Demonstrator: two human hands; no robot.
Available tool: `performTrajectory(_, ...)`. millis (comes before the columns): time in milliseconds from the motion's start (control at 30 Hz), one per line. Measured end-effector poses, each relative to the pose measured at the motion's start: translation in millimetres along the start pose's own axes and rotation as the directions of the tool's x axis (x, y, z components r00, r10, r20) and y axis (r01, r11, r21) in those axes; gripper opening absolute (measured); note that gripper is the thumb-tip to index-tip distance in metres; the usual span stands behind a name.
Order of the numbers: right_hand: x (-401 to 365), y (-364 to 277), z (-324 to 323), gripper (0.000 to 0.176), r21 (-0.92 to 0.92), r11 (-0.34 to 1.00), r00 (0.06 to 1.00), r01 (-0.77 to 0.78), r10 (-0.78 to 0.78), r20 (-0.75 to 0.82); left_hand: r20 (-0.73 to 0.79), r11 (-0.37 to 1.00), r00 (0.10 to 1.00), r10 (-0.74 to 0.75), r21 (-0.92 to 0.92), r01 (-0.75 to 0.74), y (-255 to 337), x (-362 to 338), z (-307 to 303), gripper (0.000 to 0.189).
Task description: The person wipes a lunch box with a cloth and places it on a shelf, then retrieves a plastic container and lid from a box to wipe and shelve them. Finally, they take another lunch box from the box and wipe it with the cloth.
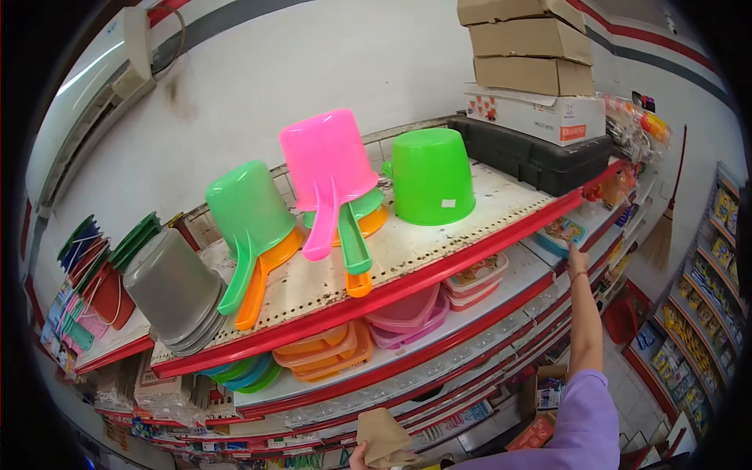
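At the right end of the second shelf, my right hand reaches out and touches the edge of a blue container with a patterned lid; its fingers look closed on the rim. Low in the view, my left hand holds a brown cloth or paper-like piece, its fingers wrapped round the left edge. Stacked containers with patterned lids sit left of my right hand on the same shelf, beside pink baskets.
Pink and green dippers, a green pail and grey buckets stand on the top shelf. A black case with boxes stacked above is at its right. A broom leans on the wall.
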State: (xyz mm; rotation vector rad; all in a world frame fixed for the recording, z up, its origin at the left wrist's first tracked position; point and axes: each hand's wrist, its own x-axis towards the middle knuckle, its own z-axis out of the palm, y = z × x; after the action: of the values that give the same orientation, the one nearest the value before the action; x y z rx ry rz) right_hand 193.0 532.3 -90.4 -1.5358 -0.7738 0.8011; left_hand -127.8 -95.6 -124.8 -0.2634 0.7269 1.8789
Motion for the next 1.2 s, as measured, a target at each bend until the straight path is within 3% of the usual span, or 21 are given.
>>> performTrajectory(33, -11, -9, -5, 0.042, 0.058, 0.996, 0.998, -0.07, 0.07, 0.001, -0.02, 1.0, 1.0, 0.014, 0.007, -0.014, 1, -3, 2, 0.058)
performTrajectory(100, -5, -7, -7, 0.042, 0.353, 0.922, 0.987, -0.162, 0.145, 0.074, -0.04, 0.999, 0.998, 0.05, 0.017, -0.05, 1, 0, -3, 0.058)
performTrajectory(233, 6, -7, -20, 0.041, 0.493, 0.808, 0.947, -0.321, 0.278, 0.161, -0.112, 0.991, 0.988, 0.11, 0.094, -0.099, 3, -13, 20, 0.057)
performTrajectory(267, 16, -4, -21, 0.041, 0.502, 0.805, 0.94, -0.317, 0.337, 0.055, -0.044, 0.996, 0.996, 0.072, 0.062, -0.069, 2, -7, 14, 0.057)
performTrajectory(333, 0, -9, -44, 0.043, 0.591, 0.772, 0.97, -0.233, 0.227, 0.087, 0.094, 1.0, 0.996, 0.0, 0.006, 0.0, 3, 5, 0, 0.057)
performTrajectory(433, -16, -14, -96, 0.046, 0.719, 0.679, 0.989, -0.145, 0.071, 0.133, 0.126, 0.997, 0.989, 0.071, 0.002, -0.072, -2, 5, 13, 0.057)
performTrajectory(467, -25, -17, -113, 0.045, 0.759, 0.649, 0.998, -0.05, 0.009, 0.059, 0.164, 0.982, 0.98, 0.112, 0.133, -0.134, -6, 13, -1, 0.059)
performTrajectory(500, -47, -28, -134, 0.041, 0.804, 0.595, 0.989, 0.001, -0.117, 0.085, 0.208, 0.946, 0.967, 0.144, 0.258, -0.196, -12, 29, -25, 0.061)
performTrajectory(533, -45, -18, -153, 0.039, 0.769, 0.627, 0.978, 0.127, -0.206, 0.006, 0.257, 0.891, 0.952, 0.166, 0.375, -0.256, -16, 30, -24, 0.063)
performTrajectory(633, -70, 3, -204, 0.035, 0.468, 0.758, 0.878, 0.454, -0.469, -0.092, 0.172, 0.989, 0.979, -0.111, 0.117, 0.091, -17, 14, 29, 0.059)
performTrajectory(667, -85, 9, -216, 0.034, 0.324, 0.777, 0.834, 0.539, -0.545, -0.081, 0.288, 0.986, 0.943, -0.166, 0.067, 0.153, -20, 26, 15, 0.05)
performTrajectory(767, -163, 8, -221, 0.035, 0.547, 0.811, 0.862, 0.208, -0.416, 0.29, 0.209, 0.945, 0.976, -0.067, 0.327, -0.005, -33, 15, 68, 0.047)
performTrajectory(833, -247, -13, -201, 0.042, 0.513, 0.838, 0.86, 0.188, -0.393, 0.326, 0.302, 0.824, 0.949, 0.095, 0.511, -0.245, -50, 24, 79, 0.047)
performTrajectory(900, -319, -22, -186, 0.044, 0.461, 0.868, 0.788, 0.186, -0.412, 0.458, 0.51, 0.571, 0.838, 0.194, 0.636, -0.519, -60, 25, 97, 0.05)
performTrajectory(967, -371, -21, -176, 0.044, 0.434, 0.892, 0.712, 0.128, -0.387, 0.586, 0.76, 0.047, 0.527, 0.38, 0.554, -0.831, -63, 13, 140, 0.054)
performTrajectory(1033, -421, -39, -172, 0.044, 0.481, 0.875, 0.644, 0.054, -0.398, 0.653, 0.865, -0.471, 0.441, 0.238, 0.5, -0.727, -54, -4, 175, 0.059)
performTrajectory(1100, -449, -33, -164, 0.045, 0.51, 0.848, 0.691, 0.143, -0.454, 0.562, 0.871, -0.527, 0.408, 0.273, 0.49, -0.694, -54, -3, 180, 0.059)
performTrajectory(1133, -457, -35, -160, 0.046, 0.561, 0.824, 0.701, 0.081, -0.447, 0.556, 0.875, -0.556, 0.388, 0.29, 0.484, -0.676, -53, -3, 181, 0.059)
performTrajectory(1200, -468, -35, -155, 0.047, 0.56, 0.818, 0.696, 0.134, -0.48, 0.534, 0.911, -0.596, 0.322, 0.256, 0.412, -0.689, -47, -7, 182, 0.058)
